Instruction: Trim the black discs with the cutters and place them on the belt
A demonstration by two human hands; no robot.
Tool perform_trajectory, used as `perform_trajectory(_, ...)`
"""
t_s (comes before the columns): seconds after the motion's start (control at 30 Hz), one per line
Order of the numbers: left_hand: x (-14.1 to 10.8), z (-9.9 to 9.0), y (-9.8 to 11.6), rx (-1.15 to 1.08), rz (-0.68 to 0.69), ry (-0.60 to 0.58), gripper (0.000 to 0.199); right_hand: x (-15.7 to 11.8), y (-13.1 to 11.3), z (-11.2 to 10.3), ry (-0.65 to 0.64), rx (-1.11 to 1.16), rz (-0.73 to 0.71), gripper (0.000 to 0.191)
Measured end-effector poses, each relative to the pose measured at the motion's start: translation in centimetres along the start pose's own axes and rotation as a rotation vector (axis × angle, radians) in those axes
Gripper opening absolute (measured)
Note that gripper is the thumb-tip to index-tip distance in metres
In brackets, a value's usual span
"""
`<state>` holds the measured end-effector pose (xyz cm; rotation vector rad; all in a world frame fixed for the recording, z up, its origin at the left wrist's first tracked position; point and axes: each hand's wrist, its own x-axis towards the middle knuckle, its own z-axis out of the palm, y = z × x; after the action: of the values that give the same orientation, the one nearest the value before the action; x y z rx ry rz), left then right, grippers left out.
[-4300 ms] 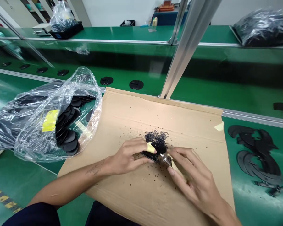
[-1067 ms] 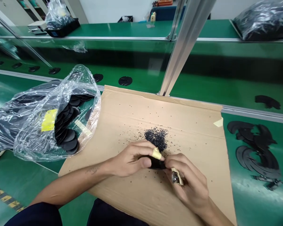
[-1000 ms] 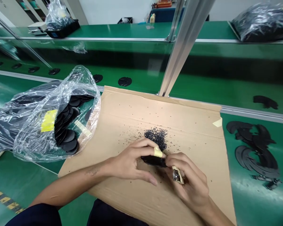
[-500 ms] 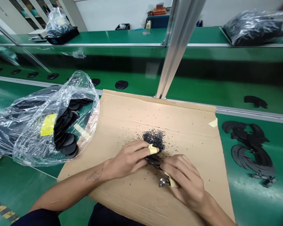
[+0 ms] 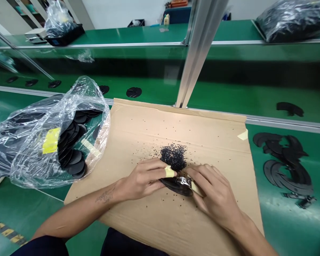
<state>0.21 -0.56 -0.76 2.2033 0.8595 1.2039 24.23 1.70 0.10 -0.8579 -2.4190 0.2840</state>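
Note:
My left hand (image 5: pixel 144 179) grips a black rubber-like disc (image 5: pixel 174 187) at its edge, and a taped fingertip (image 5: pixel 170 172) rests near a heap of black granules (image 5: pixel 173 157). My right hand (image 5: pixel 216 195) holds a small metal hand tool (image 5: pixel 183 181) pressed against the disc's upper face. The fingers and the tool hide part of the disc. Both hands lie just above the surface of a flattened cardboard sheet (image 5: pixel 146 131), which is scattered with loose granules.
To the left lies a clear plastic bag (image 5: pixel 24 149) of stacked black discs with a yellow label (image 5: pixel 51 140). Black cut pieces (image 5: pixel 285 160) lie on the green bench at right. An aluminium post (image 5: pixel 200 53) rises behind the cardboard.
My right hand has moved up and left, bringing the metal tool from below the disc onto it. The disc now lies flatter in my left hand, and the view has shifted slightly.

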Motion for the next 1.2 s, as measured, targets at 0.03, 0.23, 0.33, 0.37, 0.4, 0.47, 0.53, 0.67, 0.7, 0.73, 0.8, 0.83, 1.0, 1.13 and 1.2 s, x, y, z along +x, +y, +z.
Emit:
perform_trajectory(0.03,0.0,0.0,0.0,0.004,0.003,-0.001,0.023,0.0,-0.1,0.1,-0.006,-0.001,-0.004,0.023)
perform_trajectory(0.23,-0.2,0.2,-0.3,0.0,0.02,0.031,0.021,-0.3,-0.1,0.2,0.015,-0.036,-0.025,0.023)
perform_trajectory(0.33,-0.4,0.3,-0.4,-0.022,0.021,0.022,0.021,-0.3,-0.2,0.1,0.017,-0.024,-0.034,0.024)
perform_trajectory(0.37,-0.4,0.3,-0.4,-0.027,0.02,0.02,0.022,-0.3,-0.2,0.1,0.019,-0.021,-0.038,0.025)
perform_trajectory(0.4,-0.5,0.4,-0.4,-0.033,0.021,0.02,0.022,-0.4,-0.3,0.1,0.023,-0.024,-0.04,0.025)
perform_trajectory(0.47,-0.5,0.5,-0.5,-0.047,0.024,0.023,0.022,-0.4,-0.4,0.1,0.025,-0.046,-0.042,0.025)
perform_trajectory(0.53,-0.5,0.5,-0.4,-0.062,0.021,0.025,0.022,-0.5,-0.4,0.0,0.033,-0.053,-0.047,0.024)
perform_trajectory(0.67,-0.2,0.3,-0.1,-0.08,-0.003,0.025,0.023,-0.6,-0.4,0.0,0.051,-0.013,-0.029,0.024)
perform_trajectory(0.7,0.0,0.2,0.1,-0.087,-0.006,0.026,0.023,-0.6,-0.4,0.0,0.055,-0.038,-0.013,0.023)
perform_trajectory(0.73,0.1,0.2,0.3,-0.091,-0.01,0.021,0.024,-0.5,-0.4,0.1,0.06,-0.08,0.002,0.022)
perform_trajectory(0.8,0.3,0.1,0.6,-0.083,-0.037,-0.021,0.023,-0.3,-0.5,0.2,0.063,-0.178,0.009,0.023)
perform_trajectory(0.83,0.3,0.1,0.8,-0.071,-0.057,-0.046,0.022,-0.2,-0.5,0.3,0.061,-0.216,0.005,0.024)
perform_trajectory(1.0,0.5,-0.2,0.4,-0.015,-0.16,0.027,0.018,-0.1,-0.1,0.3,0.073,-0.201,0.069,0.025)
perform_trajectory(1.13,0.7,-0.7,-0.3,-0.011,-0.404,0.071,0.02,0.0,0.5,0.1,0.126,-0.058,0.175,0.025)
perform_trajectory(1.2,0.7,-0.6,-0.2,-0.053,-0.459,-0.004,0.029,0.1,0.4,0.1,0.161,0.066,0.186,0.025)
